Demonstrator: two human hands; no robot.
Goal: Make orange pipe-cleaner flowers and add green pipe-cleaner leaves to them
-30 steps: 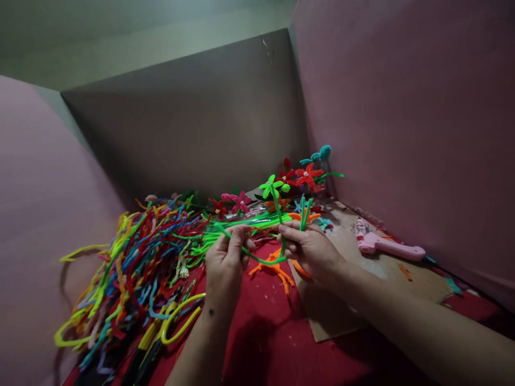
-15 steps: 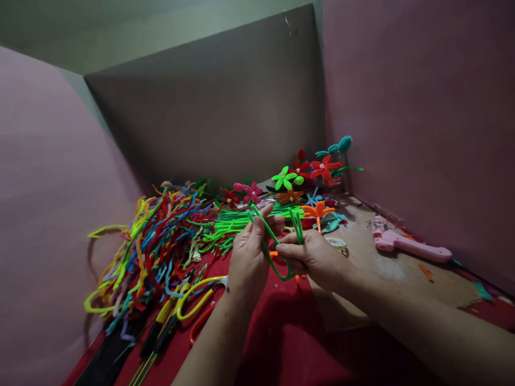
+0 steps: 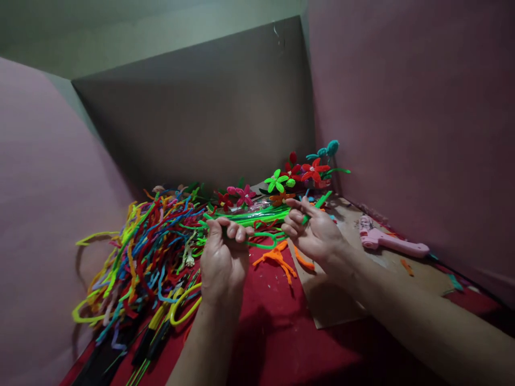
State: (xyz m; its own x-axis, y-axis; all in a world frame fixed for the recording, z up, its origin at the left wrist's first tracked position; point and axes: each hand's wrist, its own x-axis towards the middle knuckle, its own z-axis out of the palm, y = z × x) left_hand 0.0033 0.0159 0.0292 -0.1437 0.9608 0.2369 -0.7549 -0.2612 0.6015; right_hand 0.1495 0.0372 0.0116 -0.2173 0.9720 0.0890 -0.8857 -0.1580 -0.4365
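Observation:
Two looped green pipe cleaners are stretched between my hands, their bends meeting in the middle. My left hand is closed around the ends of one, with fingers curled. On the other side my right hand grips the second, and its green ends stick out up and to the right past the fingers. Just below them, orange pipe cleaner pieces lie on the red tabletop. Behind my hands is a bundle of green pipe cleaners.
A tangled heap of many-coloured pipe cleaners fills the left. Yellow-handled scissors lie at its front. Pipe cleaner flowers stand at the back. A pink glue gun rests on the cardboard at right.
My hands have moved apart, pulling the green pipe cleaners out sideways between them. The orange pieces below are now in plain sight. The view has shifted slightly.

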